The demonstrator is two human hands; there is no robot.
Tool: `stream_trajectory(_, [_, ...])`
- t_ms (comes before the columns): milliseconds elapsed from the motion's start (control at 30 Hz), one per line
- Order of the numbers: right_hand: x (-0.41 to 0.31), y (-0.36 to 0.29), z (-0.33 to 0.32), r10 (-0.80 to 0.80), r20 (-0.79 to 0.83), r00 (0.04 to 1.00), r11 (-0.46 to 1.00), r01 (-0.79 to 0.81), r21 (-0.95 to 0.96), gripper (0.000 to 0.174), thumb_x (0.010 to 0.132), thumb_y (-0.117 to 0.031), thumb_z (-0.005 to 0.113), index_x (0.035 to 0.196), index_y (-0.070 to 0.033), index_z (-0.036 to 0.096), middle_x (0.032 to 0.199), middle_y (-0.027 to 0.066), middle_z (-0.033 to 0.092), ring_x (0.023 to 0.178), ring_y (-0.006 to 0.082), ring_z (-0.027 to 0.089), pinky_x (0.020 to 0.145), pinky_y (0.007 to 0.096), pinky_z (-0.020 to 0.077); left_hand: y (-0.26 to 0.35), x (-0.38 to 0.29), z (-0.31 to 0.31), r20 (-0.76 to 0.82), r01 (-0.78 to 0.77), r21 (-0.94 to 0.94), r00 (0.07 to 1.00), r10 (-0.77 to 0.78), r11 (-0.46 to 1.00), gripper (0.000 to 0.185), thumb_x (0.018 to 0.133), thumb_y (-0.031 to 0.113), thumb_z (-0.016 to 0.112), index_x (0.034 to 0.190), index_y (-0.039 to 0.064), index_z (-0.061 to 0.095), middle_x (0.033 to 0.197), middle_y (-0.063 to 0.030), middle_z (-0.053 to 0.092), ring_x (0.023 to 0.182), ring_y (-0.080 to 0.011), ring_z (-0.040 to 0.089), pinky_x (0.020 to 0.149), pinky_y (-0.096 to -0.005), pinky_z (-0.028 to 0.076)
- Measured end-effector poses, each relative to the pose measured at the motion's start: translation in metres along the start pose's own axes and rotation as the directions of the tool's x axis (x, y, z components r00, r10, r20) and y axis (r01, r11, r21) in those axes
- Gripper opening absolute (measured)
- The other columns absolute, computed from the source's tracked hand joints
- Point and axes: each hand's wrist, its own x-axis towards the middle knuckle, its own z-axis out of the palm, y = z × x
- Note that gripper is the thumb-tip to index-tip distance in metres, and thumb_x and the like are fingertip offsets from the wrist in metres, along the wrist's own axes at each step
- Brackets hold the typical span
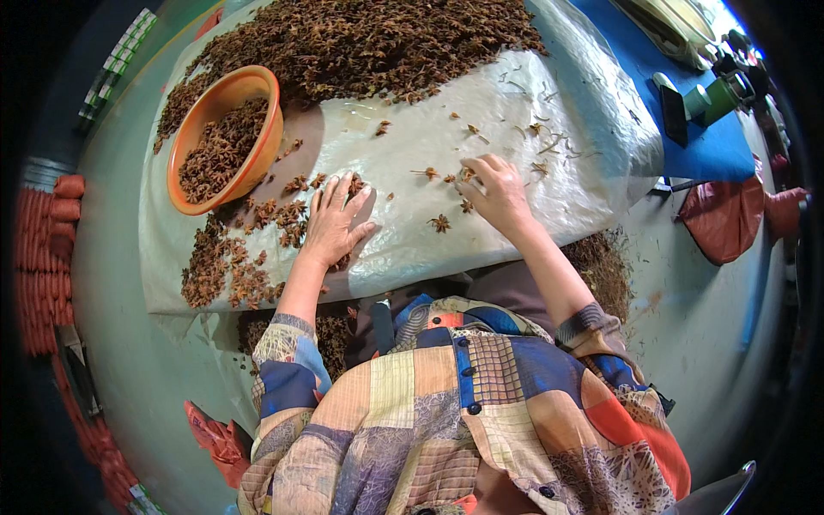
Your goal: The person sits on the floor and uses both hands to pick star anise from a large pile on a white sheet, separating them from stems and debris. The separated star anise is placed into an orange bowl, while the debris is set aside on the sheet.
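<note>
My left hand [335, 222] lies palm down with spread fingers on the plastic sheet [399, 257], over a few star anise pods [356, 185]. My right hand [496, 193] is bent, its thumb and fingertips around a small star anise piece on the sheet; whether they grip it cannot be told. A whole star anise [440, 223] lies between the hands, with other pods and thin stems [550, 143] near the right hand. An orange plastic bowl [273, 138] of star anise stands tilted to the left. Loose pods [225, 264] lie below the bowl.
A large star anise heap [360, 45] covers the table's far side. At right are a phone [673, 116] and a green cup [721, 100] on blue cloth. Debris [599, 270] lies beneath the near edge. Red sacks [45, 270] are stacked at left; another red bag [724, 219] is at right.
</note>
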Motion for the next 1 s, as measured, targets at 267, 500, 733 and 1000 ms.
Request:
stream_trajectory(267, [0.061,-0.036,0.043,0.066,0.265,0.962,0.997,-0.052,-0.060,0.012,0.086,-0.016,0.065,0.094,-0.007,0.068,0.094,0.0112,0.065,0.089,0.0321,0.065,0.077,0.0440,0.0520,0.072,0.014,-0.019,-0.352,0.035,-0.654,0.870,-0.345,0.756,0.027,0.089,0.011,0.066,0.112,-0.001,0.061,0.101,-0.0143,0.063,0.086,-0.0272,0.063,0.077,-0.0372,0.053])
stream_trajectory(500, [-0.004,-0.069,0.030,0.307,0.027,0.951,0.790,-0.271,0.550,0.015,0.080,-0.006,0.071,0.096,-0.006,0.073,0.092,0.0088,0.066,0.080,0.0275,0.064,0.073,0.0359,0.0496,0.142,0.029,0.013,0.259,0.047,-0.787,0.930,-0.260,-0.615,0.019,0.105,0.024,0.051,0.108,0.006,0.058,0.089,-0.0025,0.061,0.074,-0.0110,0.059,0.066,-0.0269,0.053])
stream_trajectory(733, [0.000,-0.104,-0.029,-0.489,-0.149,0.859,0.870,0.492,-0.018,0.019,0.073,-0.021,0.074,0.087,-0.012,0.066,0.089,0.0034,0.063,0.079,0.0227,0.060,0.076,0.0373,0.0442,0.154,0.020,0.001,0.375,0.056,-0.864,0.734,-0.566,-0.500,0.010,0.104,0.019,0.052,0.098,0.012,0.055,0.080,0.0000,0.055,0.063,-0.0067,0.049,0.050,-0.0207,0.043])
stream_trajectory(1000, [-0.011,-0.042,-0.005,0.036,0.184,0.982,0.998,-0.026,-0.052,0.038,0.073,-0.029,0.081,0.106,-0.013,0.070,0.098,0.0082,0.063,0.090,0.0293,0.063,0.081,0.0408,0.0527,0.049,-0.033,-0.001,-0.406,0.227,0.054,0.895,-0.186,0.972,0.039,0.083,0.016,0.070,0.119,0.006,0.058,0.126,-0.0154,0.049,0.121,-0.0368,0.044,0.100,-0.0511,0.038])
